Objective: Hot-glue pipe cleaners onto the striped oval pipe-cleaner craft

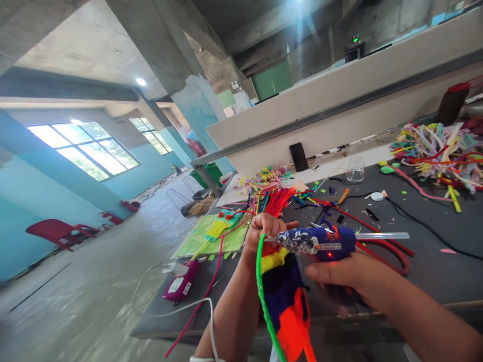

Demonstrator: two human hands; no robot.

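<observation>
My left hand (260, 232) pinches the upper end of a bright green pipe cleaner (260, 284), which hangs down in a curve. Beside that strand hangs a fuzzy pipe-cleaner piece (283, 286) with yellow, black, dark blue and orange bands; its top is partly hidden behind my fingers. My right hand (341, 276) is wrapped around a blue glue gun (334, 239) with its red light on. A clear glue stick (383, 236) juts out of its back. The gun's glue-crusted nozzle points left and lies close to my left fingertips and the green strand's end.
Around my hands the dark table (433, 271) carries pipe-cleaner scraps, a red pipe cleaner bundle (392, 256), a black cable (426, 226) and a clear jar (355, 170). Leftward are a green sheet (196, 239) and a purple power box (181, 284). A phone (298, 157) leans on the partition.
</observation>
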